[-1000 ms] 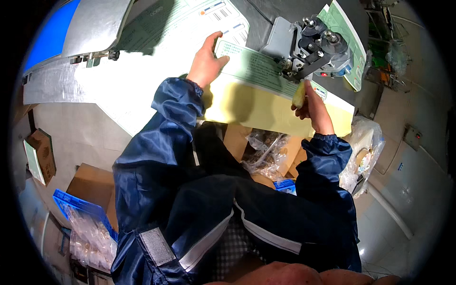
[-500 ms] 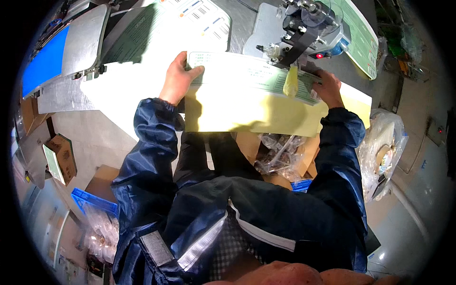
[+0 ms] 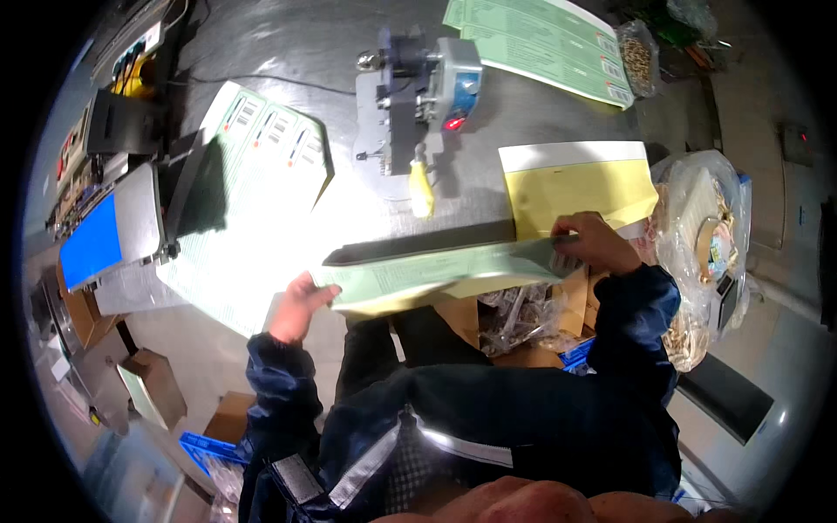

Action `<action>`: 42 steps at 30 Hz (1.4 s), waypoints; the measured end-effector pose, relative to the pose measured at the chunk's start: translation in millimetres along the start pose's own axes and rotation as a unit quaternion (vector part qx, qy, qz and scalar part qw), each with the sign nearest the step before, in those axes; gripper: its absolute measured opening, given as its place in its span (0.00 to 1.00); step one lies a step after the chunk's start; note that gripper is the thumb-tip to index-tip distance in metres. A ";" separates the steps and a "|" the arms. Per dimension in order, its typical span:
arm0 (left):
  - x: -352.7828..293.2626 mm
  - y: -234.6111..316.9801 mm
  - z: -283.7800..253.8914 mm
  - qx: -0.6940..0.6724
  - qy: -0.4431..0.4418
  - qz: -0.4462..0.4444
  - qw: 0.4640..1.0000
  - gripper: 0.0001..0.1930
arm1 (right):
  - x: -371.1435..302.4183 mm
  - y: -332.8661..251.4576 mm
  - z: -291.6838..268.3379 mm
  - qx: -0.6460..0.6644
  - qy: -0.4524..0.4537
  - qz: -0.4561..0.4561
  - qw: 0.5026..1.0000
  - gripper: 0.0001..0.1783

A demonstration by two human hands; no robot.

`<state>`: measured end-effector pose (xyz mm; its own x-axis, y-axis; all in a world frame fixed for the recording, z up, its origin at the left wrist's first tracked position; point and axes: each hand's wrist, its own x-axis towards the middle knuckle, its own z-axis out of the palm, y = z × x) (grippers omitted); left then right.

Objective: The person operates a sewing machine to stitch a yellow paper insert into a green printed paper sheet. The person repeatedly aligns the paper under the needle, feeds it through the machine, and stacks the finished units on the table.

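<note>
Head view, looking straight down past the person's dark blue jacket at a grey metal tabletop [image 3: 288, 52].

Both hands hold one thing between them: a long pale green printed sheet [image 3: 436, 277] with yellow paper beneath it, seen nearly edge-on and lifted just above the near edge of the tabletop. The left hand [image 3: 296, 307] pinches the sheet's left end, its grip closed on the paper with the thumb on top. The right hand [image 3: 593, 247] grips the right end, fingers curled down over the edge.

Just beyond the sheet stands a small grey bench machine [image 3: 423, 87] with a red light and a yellow-handled lever [image 3: 421, 187] pointing toward the person. To the right of the lever lies a yellow sheet [image 3: 580, 187] with a white strip along its far edge. A large green form [image 3: 253, 200] lies flat to the left, partly washed out by glare. More green forms [image 3: 540, 39] lie at the far right corner. A clear bag of small parts [image 3: 706, 253] sits at the right edge. A blue-topped scale [image 3: 100, 235] stands at the far left.

Judged from this pose, the step in hand is carrying the sheet flat between two hands. Any next move calls for keeping both ends level, since the paper sags between the grips.
</note>
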<state>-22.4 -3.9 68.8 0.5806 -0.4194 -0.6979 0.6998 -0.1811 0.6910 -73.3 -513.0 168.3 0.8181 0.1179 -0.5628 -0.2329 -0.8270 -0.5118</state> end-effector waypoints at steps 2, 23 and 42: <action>-13.3 -15.0 26.2 -0.017 -0.059 0.026 0.998 0.12 | -44.8 4.5 -25.9 -0.018 0.002 0.016 1.000 0.13; -21.8 38.2 114.0 0.056 0.033 0.079 0.995 0.28 | 37.6 70.6 -225.9 -0.357 0.599 -0.086 0.712 0.06; -27.3 -88.7 -42.9 0.592 0.387 0.064 0.704 0.39 | 95.2 45.5 9.8 0.283 -0.052 0.075 0.955 0.08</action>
<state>-82.5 61.8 18.5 0.9810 0.0270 -0.1921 0.0489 -0.9927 0.1099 -11.2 -534.1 85.1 0.7035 0.1010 -0.7035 -0.6140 -0.4121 -0.6732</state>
